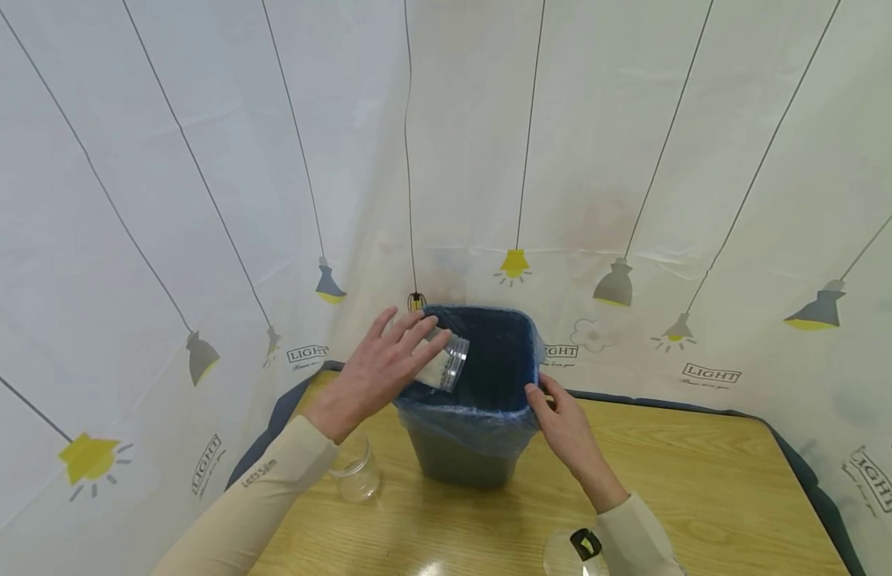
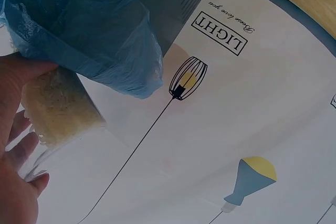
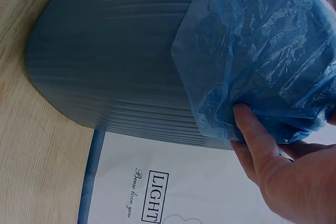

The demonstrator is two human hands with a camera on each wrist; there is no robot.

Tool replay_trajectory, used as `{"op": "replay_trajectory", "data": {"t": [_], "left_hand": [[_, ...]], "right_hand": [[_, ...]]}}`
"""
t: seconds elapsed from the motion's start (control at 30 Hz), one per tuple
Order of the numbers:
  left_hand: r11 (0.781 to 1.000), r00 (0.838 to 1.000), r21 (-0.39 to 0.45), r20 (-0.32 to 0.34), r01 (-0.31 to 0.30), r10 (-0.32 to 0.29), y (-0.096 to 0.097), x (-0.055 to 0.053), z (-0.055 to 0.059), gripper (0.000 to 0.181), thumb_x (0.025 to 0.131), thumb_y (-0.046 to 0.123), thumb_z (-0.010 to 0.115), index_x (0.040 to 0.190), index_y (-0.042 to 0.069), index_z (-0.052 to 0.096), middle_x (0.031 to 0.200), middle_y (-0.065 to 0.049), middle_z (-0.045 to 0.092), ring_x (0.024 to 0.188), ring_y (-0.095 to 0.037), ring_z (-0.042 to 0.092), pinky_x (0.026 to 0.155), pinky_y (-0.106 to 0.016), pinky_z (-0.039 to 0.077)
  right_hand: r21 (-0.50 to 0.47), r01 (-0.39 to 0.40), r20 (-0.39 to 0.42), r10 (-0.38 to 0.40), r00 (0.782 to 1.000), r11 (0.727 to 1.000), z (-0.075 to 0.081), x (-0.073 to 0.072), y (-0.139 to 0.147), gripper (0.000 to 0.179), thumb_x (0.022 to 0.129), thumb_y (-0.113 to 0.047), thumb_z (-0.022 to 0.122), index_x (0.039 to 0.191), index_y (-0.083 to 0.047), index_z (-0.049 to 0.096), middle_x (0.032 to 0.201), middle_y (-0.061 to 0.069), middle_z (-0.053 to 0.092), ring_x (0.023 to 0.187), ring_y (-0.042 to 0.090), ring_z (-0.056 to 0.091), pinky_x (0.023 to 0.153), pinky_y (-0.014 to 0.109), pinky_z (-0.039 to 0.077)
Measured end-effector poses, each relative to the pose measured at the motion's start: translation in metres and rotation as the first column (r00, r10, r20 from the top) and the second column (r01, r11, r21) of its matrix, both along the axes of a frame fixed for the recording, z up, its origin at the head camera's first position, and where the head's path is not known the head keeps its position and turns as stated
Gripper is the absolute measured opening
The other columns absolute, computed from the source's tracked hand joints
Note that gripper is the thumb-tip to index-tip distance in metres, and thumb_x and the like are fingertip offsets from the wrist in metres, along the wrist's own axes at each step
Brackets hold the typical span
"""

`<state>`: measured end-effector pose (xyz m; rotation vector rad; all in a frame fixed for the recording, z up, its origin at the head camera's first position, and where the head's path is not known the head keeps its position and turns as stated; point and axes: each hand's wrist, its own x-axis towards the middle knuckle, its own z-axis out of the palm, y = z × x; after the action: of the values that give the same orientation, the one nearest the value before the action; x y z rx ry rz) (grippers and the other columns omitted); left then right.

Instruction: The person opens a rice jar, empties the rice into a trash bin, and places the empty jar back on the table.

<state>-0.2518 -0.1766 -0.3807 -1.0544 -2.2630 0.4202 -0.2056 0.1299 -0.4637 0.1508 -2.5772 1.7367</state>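
Observation:
My left hand [image 1: 379, 366] grips a clear jar [image 1: 454, 365], tilted on its side, its mouth over the inside of a grey trash bin [image 1: 463, 464]. Pale yellowish contents [image 2: 65, 109] lie within the jar; their kind is unclear. A thin blue bag [image 1: 463, 428] lines the bin and folds down over its rim. At the bin's right side, my right hand [image 1: 566, 428] holds the rim through the bag, thumb on top. In the right wrist view its fingers [image 3: 257, 137] press on the blue plastic.
On the wooden table [image 1: 669, 472], a second clear jar [image 1: 357, 474] stands left of the bin. A clear round object [image 1: 561, 554] with a black patch lies at the front, beside the right sleeve. A white wall covering [image 1: 474, 144] printed with lamps rises behind the table.

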Motion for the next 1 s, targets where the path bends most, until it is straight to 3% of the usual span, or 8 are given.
{"op": "replay_trajectory", "data": {"t": [0.23,0.43,0.67,1.0], "left_hand": [[1.000,1.000,0.002,-0.025,0.001,-0.001,0.0007,0.0015,-0.0012,0.087,0.083,0.020,0.089,0.157,0.017,0.043,0.152,-0.012,0.051,0.144,-0.033,0.043,0.120,-0.057,0.027],[1.000,1.000,0.002,-0.027,-0.006,0.006,0.0006,0.0017,-0.0008,0.082,0.086,0.011,0.085,0.157,0.016,0.043,0.152,-0.013,0.051,0.144,-0.033,0.042,0.120,-0.057,0.026],[0.997,0.996,0.032,-0.055,-0.068,0.070,0.0005,0.0049,0.0013,0.083,0.085,0.001,0.082,0.156,0.013,0.042,0.154,-0.019,0.041,0.141,-0.038,0.038,0.121,-0.057,0.024],[0.992,0.991,0.070,-0.069,-0.106,0.110,-0.0004,0.0043,0.0011,0.081,0.090,0.011,0.079,0.159,0.012,0.038,0.147,-0.015,0.049,0.131,-0.034,0.046,0.113,-0.052,0.033]], "right_hand": [[0.000,0.001,0.004,-0.001,1.000,1.000,0.0003,-0.0002,-0.0005,0.064,0.110,-0.046,0.046,0.156,-0.003,0.041,0.153,0.022,0.049,0.134,0.041,0.054,0.105,0.055,0.049],[-0.001,0.002,0.002,-0.002,1.000,1.000,0.0005,0.0000,-0.0008,0.064,0.110,-0.046,0.046,0.157,-0.002,0.040,0.153,0.023,0.049,0.135,0.041,0.054,0.105,0.055,0.049],[-0.007,0.003,0.002,-0.003,1.000,1.000,-0.0003,0.0014,-0.0011,0.065,0.110,-0.045,0.046,0.157,-0.001,0.040,0.153,0.024,0.048,0.135,0.043,0.053,0.104,0.056,0.049],[-0.023,-0.004,0.008,0.004,1.000,1.000,-0.0008,-0.0012,-0.0005,0.064,0.110,-0.045,0.046,0.157,-0.002,0.039,0.154,0.023,0.048,0.136,0.042,0.053,0.105,0.055,0.048]]}}
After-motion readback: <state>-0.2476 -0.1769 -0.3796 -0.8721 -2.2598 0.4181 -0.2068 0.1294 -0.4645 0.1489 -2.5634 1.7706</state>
